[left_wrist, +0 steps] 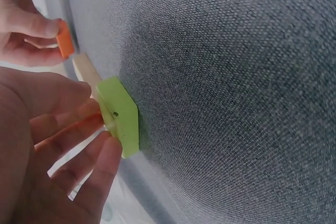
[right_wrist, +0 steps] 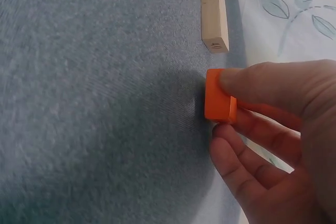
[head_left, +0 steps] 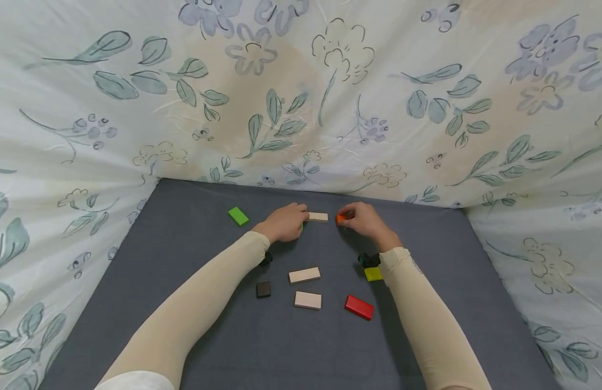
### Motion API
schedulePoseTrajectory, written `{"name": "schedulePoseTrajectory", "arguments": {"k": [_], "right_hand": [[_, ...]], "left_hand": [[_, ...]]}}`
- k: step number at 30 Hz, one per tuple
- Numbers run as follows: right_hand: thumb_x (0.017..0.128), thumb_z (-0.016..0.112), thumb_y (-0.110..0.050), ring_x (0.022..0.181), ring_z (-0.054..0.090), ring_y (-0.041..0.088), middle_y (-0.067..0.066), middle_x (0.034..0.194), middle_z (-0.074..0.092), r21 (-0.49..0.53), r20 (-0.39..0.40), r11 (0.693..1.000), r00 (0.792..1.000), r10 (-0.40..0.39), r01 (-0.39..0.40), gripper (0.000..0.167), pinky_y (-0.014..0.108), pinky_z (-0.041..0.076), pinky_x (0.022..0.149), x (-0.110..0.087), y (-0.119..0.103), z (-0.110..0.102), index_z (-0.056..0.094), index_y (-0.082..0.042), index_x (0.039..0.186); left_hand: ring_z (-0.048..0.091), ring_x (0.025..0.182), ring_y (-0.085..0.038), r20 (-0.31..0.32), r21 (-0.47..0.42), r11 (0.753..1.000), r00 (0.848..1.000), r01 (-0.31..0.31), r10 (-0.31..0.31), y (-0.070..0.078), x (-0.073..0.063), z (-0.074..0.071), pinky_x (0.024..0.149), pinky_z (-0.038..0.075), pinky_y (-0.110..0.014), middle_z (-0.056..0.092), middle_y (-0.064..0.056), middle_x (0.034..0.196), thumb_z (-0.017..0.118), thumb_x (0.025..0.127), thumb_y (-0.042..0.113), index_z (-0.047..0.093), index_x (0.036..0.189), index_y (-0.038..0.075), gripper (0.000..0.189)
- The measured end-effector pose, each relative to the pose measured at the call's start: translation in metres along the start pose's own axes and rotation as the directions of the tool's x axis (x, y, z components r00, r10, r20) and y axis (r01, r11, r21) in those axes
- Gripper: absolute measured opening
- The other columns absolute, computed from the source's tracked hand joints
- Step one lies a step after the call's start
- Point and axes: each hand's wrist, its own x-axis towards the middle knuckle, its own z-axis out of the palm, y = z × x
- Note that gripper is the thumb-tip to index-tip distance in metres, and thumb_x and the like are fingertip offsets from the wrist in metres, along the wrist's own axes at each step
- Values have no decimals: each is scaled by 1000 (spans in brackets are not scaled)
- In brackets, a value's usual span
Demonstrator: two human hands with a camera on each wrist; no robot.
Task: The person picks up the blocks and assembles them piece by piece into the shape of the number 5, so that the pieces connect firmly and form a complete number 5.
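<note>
My left hand (head_left: 285, 222) is at the back of the dark table, its fingers curled about a lime-green block (left_wrist: 122, 116) that lies at the left end of a plain wooden block (head_left: 318, 217). In the right wrist view, a left fingertip also meets the far end of that wooden block (right_wrist: 214, 14), which bears a small printed mark. Just right of it, my right hand (head_left: 363, 221) pinches a small orange block (right_wrist: 218, 95) between thumb and fingers. A gap separates the orange block from the wooden one.
Nearer me lie two pale wooden blocks (head_left: 304, 275), a dark brown square block (head_left: 263, 289), a red block (head_left: 359, 307) and a yellow block (head_left: 373, 274) partly under my right wrist. A bright green block (head_left: 238, 216) lies back left. Floral cloth (head_left: 281, 108) hangs behind the table.
</note>
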Motion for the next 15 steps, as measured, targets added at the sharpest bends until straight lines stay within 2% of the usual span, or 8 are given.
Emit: {"name": "schedulePoseTrajectory", "arguments": {"k": [9, 15], "right_hand": [[101, 77, -11, 101, 69, 33, 16, 119, 73, -9, -19, 1000, 1000, -17, 17, 29, 48, 59, 84, 6, -7, 8, 77, -4, 130], [101, 77, -11, 101, 68, 32, 16, 119, 73, -20, -15, 1000, 1000, -10, 10, 30, 48, 59, 86, 8, -12, 10, 77, -3, 130]], "left_hand": [[58, 108, -24, 17, 0, 1000, 1000, 10, -10, -1, 0, -1, 95, 53, -39, 62, -7, 125, 59, 111, 10, 73, 135, 8, 28], [57, 108, -24, 30, -6, 1000, 999, 13, -13, 0, 1, -1, 94, 53, -39, 61, -6, 123, 62, 109, 12, 73, 134, 8, 27]]}}
